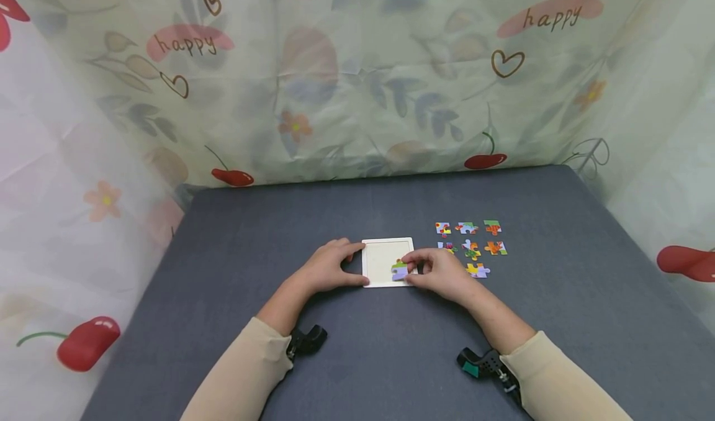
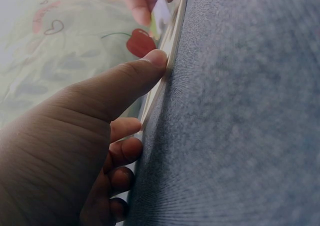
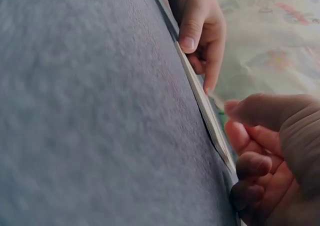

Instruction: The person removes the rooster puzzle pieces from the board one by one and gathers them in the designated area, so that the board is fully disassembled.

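A square, cream puzzle tray [image 1: 380, 261] with a raised rim lies flat on the table. My left hand [image 1: 331, 266] grips its left side, thumb at the near corner and forefinger at the far one; in the left wrist view the thumb [image 2: 135, 76] sits on the tray's edge. Between thumb and fingers my right hand [image 1: 441, 273] pinches a green and lilac puzzle piece [image 1: 399, 272] over the tray's right part. Whether the piece touches the tray floor cannot be seen. In the right wrist view the right thumb [image 3: 265, 110] mostly hides the piece.
Several loose puzzle pieces [image 1: 471, 248] lie in rough rows right of the tray, one partly behind the right hand. Dark grey cloth covers the table [image 1: 279, 222]. A patterned curtain [image 1: 357, 98] hangs behind and at both sides.
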Demonstrator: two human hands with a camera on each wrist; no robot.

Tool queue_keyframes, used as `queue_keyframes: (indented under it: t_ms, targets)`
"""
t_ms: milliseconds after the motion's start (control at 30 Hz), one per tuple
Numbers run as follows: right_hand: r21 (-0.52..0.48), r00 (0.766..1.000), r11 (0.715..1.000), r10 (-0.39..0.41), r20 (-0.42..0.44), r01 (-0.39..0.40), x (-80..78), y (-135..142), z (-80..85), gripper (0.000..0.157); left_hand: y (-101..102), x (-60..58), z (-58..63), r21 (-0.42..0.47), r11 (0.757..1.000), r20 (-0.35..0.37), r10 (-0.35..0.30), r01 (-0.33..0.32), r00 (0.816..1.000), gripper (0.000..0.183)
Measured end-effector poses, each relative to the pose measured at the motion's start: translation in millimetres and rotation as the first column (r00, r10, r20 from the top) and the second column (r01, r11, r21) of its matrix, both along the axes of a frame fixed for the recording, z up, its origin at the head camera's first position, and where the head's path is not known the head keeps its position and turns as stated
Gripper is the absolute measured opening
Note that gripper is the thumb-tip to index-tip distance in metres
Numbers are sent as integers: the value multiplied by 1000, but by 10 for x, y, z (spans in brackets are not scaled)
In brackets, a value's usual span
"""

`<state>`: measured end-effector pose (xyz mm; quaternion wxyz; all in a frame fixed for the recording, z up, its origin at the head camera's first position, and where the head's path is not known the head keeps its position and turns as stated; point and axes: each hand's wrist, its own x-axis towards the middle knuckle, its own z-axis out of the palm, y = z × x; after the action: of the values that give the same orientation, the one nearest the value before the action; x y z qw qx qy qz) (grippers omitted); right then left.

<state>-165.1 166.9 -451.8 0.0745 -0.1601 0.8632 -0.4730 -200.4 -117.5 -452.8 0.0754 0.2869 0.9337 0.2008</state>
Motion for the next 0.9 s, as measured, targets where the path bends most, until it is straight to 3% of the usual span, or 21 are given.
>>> queue_keyframes:
  t_ms: [400,900]
  targets:
    - [-82,1000,997,-5,14,7,-8,156,237,32,2,4,-8,-4,1000,-2,9,-9,1000,79]
    - [-148,996,986,-60,69,70,23,474,570,29,8,16,4,-2,1000,14,19,-19,1000,80]
